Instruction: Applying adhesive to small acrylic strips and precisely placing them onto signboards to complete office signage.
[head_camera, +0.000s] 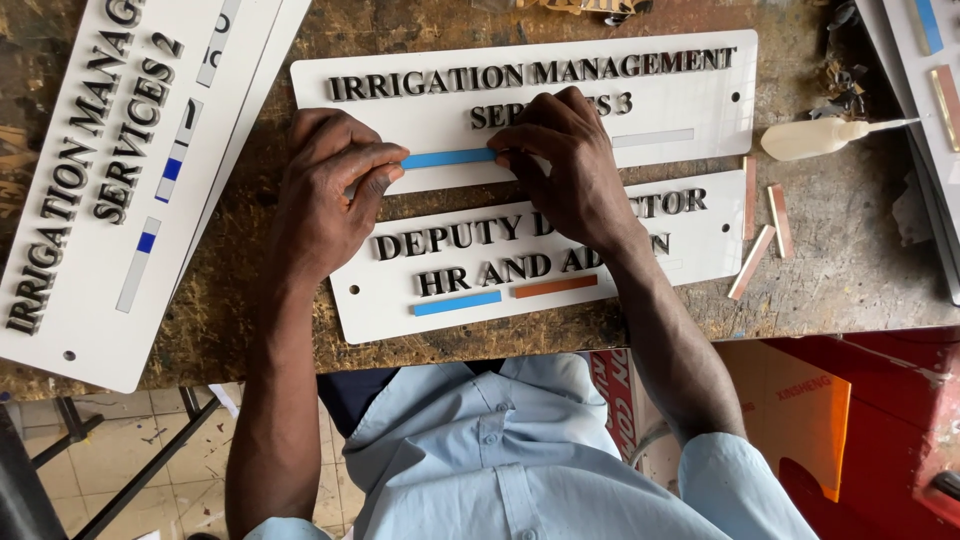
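A white rectangular sign plate (700, 100) with raised dark letters lies on the worn wooden bench. Both hands rest on its lower edge. My left hand (325, 195) pinches the left end of a thin light-blue strip (450, 158), and my right hand (570, 165) presses fingertips on its right end. The strip lies flat on the plate under the lettering. A grey strip (653, 138) sits to the right on the same plate. A second white sign plate (380, 300) lies just below, with a blue strip (456, 303) and an orange strip (556, 287).
A third white sign plate (80, 240) with blue and grey strips lies tilted at the left. A small squeeze bottle (815, 138) lies at the right. Loose copper-coloured strips (752, 262) lie by the lower plate. An orange and red box (800, 420) stands below the bench edge.
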